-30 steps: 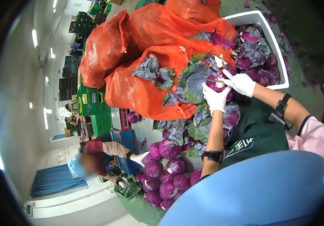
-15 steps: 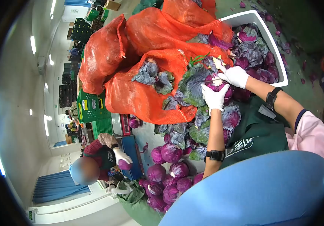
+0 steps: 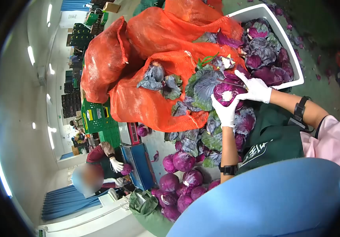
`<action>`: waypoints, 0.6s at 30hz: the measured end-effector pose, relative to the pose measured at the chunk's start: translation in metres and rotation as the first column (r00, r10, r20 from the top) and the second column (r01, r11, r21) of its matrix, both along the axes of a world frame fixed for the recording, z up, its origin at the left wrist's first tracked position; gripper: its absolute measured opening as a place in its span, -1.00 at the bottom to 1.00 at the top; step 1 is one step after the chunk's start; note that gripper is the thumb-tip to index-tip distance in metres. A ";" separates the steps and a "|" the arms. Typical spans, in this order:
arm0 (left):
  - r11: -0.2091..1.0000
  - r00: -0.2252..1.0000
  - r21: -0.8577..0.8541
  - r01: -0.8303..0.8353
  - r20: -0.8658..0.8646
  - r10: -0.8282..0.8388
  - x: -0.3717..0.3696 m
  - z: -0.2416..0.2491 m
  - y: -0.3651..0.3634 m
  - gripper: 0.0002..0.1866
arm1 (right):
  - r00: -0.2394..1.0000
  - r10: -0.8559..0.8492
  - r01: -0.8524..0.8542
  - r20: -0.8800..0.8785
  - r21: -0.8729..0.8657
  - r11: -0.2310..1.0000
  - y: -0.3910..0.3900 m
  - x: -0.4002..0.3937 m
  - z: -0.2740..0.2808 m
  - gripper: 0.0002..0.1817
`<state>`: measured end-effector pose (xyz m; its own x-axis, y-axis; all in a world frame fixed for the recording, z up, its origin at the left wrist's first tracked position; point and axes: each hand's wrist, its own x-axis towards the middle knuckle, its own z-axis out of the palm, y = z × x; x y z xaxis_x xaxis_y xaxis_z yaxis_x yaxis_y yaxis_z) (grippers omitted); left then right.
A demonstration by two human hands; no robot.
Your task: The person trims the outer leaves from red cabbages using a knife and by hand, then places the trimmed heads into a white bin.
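Observation:
A purple cabbage [image 3: 236, 90] with a pale cut stem end is between my two white-gloved hands. My left hand [image 3: 224, 111] grips its near lower side, thumb and fingers spread around it. On the other side, my right hand [image 3: 257, 89] holds a thin knife [image 3: 233, 84], its blade lying across the top of the cabbage; the handle is hidden in the glove. The right thumb touches the cabbage and the index finger points outward. Beside them lie a large loose outer leaf [image 3: 202, 87] and a trimmed leafy piece with a white stem [image 3: 228, 62].
Orange mesh sacks [image 3: 154, 98] fill the space ahead. A white bin [image 3: 298, 71] holds trimmed leaves. Peeled cabbages [image 3: 183, 161] are heaped at my left. Across from me, a co-worker's gloved hand [image 3: 116, 164] is at another cabbage [image 3: 127, 169]. Green crates [image 3: 95, 116] stand behind.
The cabbage has turned so its white stem end faces me. My right hand has opened its thumb and index finger around it. The co-worker's hand and cabbage have shifted slightly.

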<state>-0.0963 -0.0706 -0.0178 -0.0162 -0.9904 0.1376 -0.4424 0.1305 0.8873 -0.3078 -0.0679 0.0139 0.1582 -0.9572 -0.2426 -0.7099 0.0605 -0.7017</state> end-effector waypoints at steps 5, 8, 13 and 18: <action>0.997 0.998 -0.043 -0.060 0.029 0.062 0.000 -0.004 0.009 -0.14 | 0.981 -0.027 0.042 0.194 -0.073 0.996 -0.006 0.004 -0.019 0.30; 0.999 0.998 0.037 0.020 -0.060 -0.018 0.000 0.001 0.006 -0.16 | 0.994 0.024 -0.013 0.111 -0.100 0.995 -0.005 0.007 -0.001 0.18; 1.000 1.000 0.030 0.011 0.003 -0.011 -0.002 0.000 0.007 -0.15 | 0.988 0.028 -0.024 0.154 -0.031 0.999 -0.014 0.011 0.005 0.08; 0.998 0.996 0.044 0.039 -0.087 -0.035 0.001 -0.001 0.004 -0.08 | 0.974 0.046 -0.033 0.223 -0.060 0.998 -0.018 -0.002 -0.013 0.19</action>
